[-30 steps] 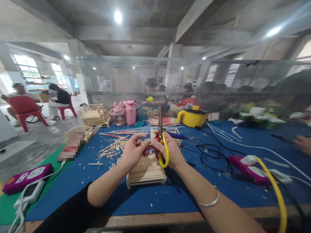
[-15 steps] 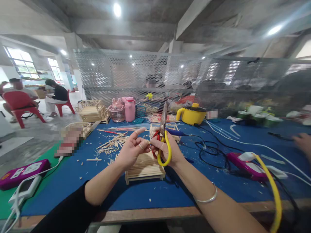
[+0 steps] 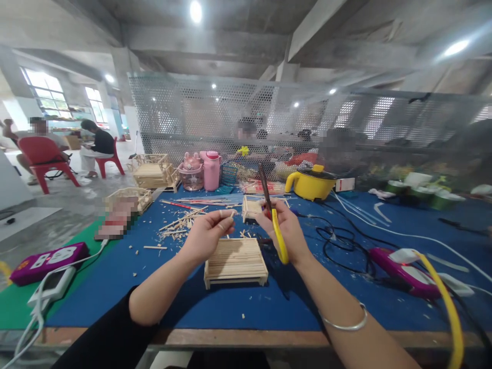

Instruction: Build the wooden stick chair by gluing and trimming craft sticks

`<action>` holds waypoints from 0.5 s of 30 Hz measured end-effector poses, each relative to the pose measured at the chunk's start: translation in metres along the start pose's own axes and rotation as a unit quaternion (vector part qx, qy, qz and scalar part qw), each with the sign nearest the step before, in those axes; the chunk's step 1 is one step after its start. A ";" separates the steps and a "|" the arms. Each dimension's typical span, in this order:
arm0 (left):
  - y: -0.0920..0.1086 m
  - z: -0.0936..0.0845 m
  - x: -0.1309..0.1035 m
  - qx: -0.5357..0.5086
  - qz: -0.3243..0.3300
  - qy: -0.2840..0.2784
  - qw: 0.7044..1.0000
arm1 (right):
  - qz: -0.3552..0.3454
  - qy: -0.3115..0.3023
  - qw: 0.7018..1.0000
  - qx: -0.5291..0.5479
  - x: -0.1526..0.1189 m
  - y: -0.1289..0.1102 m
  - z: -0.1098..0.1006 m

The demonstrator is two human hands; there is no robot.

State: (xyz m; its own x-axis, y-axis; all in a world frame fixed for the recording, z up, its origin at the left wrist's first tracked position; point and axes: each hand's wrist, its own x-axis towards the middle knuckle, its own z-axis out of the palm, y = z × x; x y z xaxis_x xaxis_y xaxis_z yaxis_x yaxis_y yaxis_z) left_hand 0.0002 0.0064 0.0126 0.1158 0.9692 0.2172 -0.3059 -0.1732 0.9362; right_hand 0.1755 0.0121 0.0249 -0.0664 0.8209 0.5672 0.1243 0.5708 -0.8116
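Note:
My left hand [image 3: 207, 233] is closed in a pinch on a short wooden stick piece [image 3: 232, 214]. My right hand [image 3: 288, 228] is wrapped round yellow-handled scissors [image 3: 274, 220], blades pointing up and away. A bit of red shows by that hand; what it belongs to is mostly hidden. Below and between both hands, a small platform of pale wooden sticks [image 3: 236, 261] stands on the blue table mat, touched by neither. Another little stick frame [image 3: 251, 209] is behind, partly covered by my right hand. Loose sticks [image 3: 180, 223] lie piled beyond my left hand.
Pink bottle [image 3: 211, 171], yellow electric pot [image 3: 313, 183] and stick model [image 3: 154, 174] line the back before a perforated screen. Black cables [image 3: 338, 238] and a purple power strip [image 3: 403, 271] are right; another purple strip [image 3: 49, 261] is left. People sit farther off.
My hands have moved apart: the left has drawn away with the stick piece, the right has shifted right with the scissors. More of the platform shows between them. The view has turned slightly left.

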 end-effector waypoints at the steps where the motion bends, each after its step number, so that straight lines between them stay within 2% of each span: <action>1: 0.001 0.000 0.000 -0.018 -0.007 0.014 1.000 | -0.010 -0.023 0.999 -0.038 0.000 0.001 -0.003; 3: 0.002 0.000 0.000 -0.041 -0.012 0.025 0.999 | -0.022 -0.078 0.988 -0.131 0.000 0.001 -0.008; 7: 0.002 0.000 -0.002 -0.041 0.003 0.022 0.999 | -0.046 -0.150 0.937 -0.311 -0.003 0.001 -0.008; 10: 0.000 -0.001 -0.002 -0.009 0.029 0.021 0.999 | -0.057 -0.166 0.914 -0.367 -0.006 -0.001 -0.004; 15: -0.006 -0.005 0.002 0.023 0.085 0.023 0.996 | -0.084 -0.145 0.901 -0.401 -0.008 -0.003 -0.001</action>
State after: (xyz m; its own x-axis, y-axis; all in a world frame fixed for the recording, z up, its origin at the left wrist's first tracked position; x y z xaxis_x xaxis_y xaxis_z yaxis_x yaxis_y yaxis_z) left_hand -0.0023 0.0103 0.0064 0.0224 0.9319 0.3622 -0.2741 -0.3426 0.8986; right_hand 0.1769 0.0038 0.0228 -0.3927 0.7600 0.5178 0.7552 0.5879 -0.2901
